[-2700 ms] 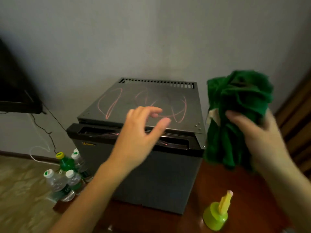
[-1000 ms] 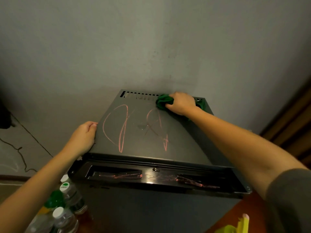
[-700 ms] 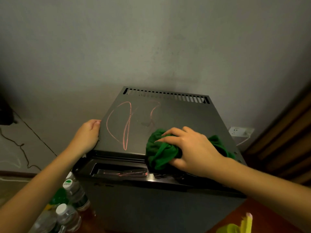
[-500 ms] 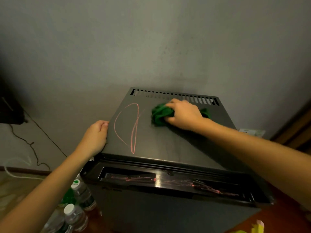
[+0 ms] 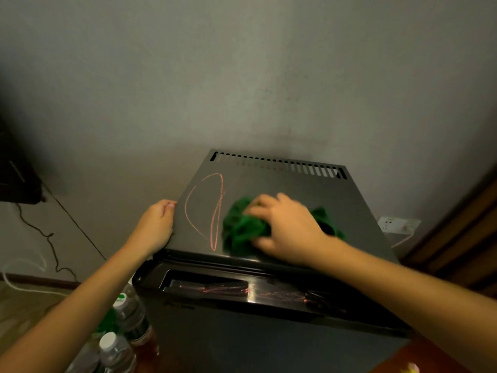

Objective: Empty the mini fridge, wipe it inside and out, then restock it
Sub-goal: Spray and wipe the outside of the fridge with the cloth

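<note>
Dim room with a plain grey wall at the far side.
A white socket sits low on the right beside dark wood panelling; black cables trail down the left toward the beige floor.

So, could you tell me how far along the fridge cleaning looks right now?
Done: water bottles stand outside beside the mini fridge, and the right of its top looks free of marks. In hand: the right hand presses the green cloth on the top while the left hand grips its left edge. Left: the pink scribble, pink marks in the door recess, restocking; the inside is hidden.
</note>
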Demonstrator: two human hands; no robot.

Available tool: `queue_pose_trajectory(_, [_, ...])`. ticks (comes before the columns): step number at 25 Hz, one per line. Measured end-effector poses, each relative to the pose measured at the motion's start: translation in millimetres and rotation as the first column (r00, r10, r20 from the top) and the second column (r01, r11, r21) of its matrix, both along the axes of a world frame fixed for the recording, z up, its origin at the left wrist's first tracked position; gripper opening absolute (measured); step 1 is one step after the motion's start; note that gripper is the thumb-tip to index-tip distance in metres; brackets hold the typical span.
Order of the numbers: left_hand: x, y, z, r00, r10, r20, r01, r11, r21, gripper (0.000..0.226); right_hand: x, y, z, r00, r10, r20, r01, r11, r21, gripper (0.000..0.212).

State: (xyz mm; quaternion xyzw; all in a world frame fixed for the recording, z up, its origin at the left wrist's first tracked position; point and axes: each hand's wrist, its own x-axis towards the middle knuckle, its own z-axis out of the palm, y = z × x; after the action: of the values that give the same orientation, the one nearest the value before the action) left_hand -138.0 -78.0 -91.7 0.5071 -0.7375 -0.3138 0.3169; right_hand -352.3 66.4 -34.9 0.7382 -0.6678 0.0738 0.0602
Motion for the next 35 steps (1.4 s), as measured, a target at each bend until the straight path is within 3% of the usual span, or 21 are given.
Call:
queue_pose_trajectory(2, [-0.8, -1.6, -0.5, 1.000, 0.006, 0.007, -0.006, 1.000, -0.002, 0.033, 15.1, 43.0, -1.5, 0.991, 0.128, 0.037, -0.129, 0.992, 0.015, 0.049])
queue_pose_trajectory(4, [-2.3, -2.5, -1.0, 1.000, 0.013, 0.019, -0.013, 1.000, -0.011, 0.032, 11.2, 31.7, 1.8, 0.992, 0.107, 0.061, -0.109, 0.994, 0.030, 0.047])
queue_pose_trajectory(10, [-3.3, -4.0, 0.3, 1.000, 0.024, 0.008, -0.024, 1.000, -0.001, 0.030, -25.1, -162.2, 2.1, 0.965, -0.262, 0.030, 0.261, 0.965, 0.012, 0.042])
queue_pose_trajectory(14, [-2.8, -2.7, 2.9, 0.999, 0.036, 0.006, -0.036, 0.999, 0.006, 0.030, -14.2, -195.8, -0.4, 0.910, -0.415, 0.001, 0.414, 0.910, 0.027, 0.043])
queue_pose_trajectory(16, [-2.0, -0.5, 3.3, 1.000, 0.026, -0.010, -0.026, 1.000, 0.017, 0.032, -0.8, -163.1, -0.1, 0.945, -0.327, -0.010, 0.327, 0.945, -0.007, 0.046])
queue_pose_trajectory(19, [-0.1, -1.2, 0.4, 0.999, 0.013, -0.052, -0.011, 0.999, 0.045, 0.033, 31.1, -71.6, -1.6, 0.998, -0.056, -0.017, 0.056, 0.998, -0.002, 0.050])
queue_pose_trajectory(21, [-0.6, -3.6, -2.6, 0.998, 0.004, -0.059, 0.000, 0.998, 0.056, 0.034, 53.0, -6.2, -3.1, 0.993, 0.120, 0.007, -0.120, 0.993, 0.006, 0.050])
queue_pose_trajectory(23, [-1.0, -4.3, -3.5, 0.998, 0.006, -0.058, -0.003, 0.999, 0.045, 0.034, 54.1, 14.2, -3.8, 0.984, 0.174, 0.040, -0.175, 0.985, 0.010, 0.047])
queue_pose_trajectory(26, [-1.6, -6.0, -4.5, 0.998, 0.003, -0.064, -0.001, 0.999, 0.035, 0.032, 47.1, -41.1, 1.7, 0.997, 0.078, 0.021, -0.078, 0.997, 0.009, 0.047])
queue_pose_trajectory(31, [-1.1, -6.1, -4.2, 0.997, 0.022, -0.073, -0.019, 0.999, 0.043, 0.032, 14.3, -199.7, 3.1, 0.964, -0.265, 0.027, 0.265, 0.964, 0.019, 0.039])
queue_pose_trajectory(35, [1.3, -1.5, -0.4, 0.991, 0.036, -0.126, -0.030, 0.998, 0.048, 0.035, 23.2, -221.7, 0.1, 0.924, -0.382, -0.005, 0.382, 0.924, 0.023, 0.041])
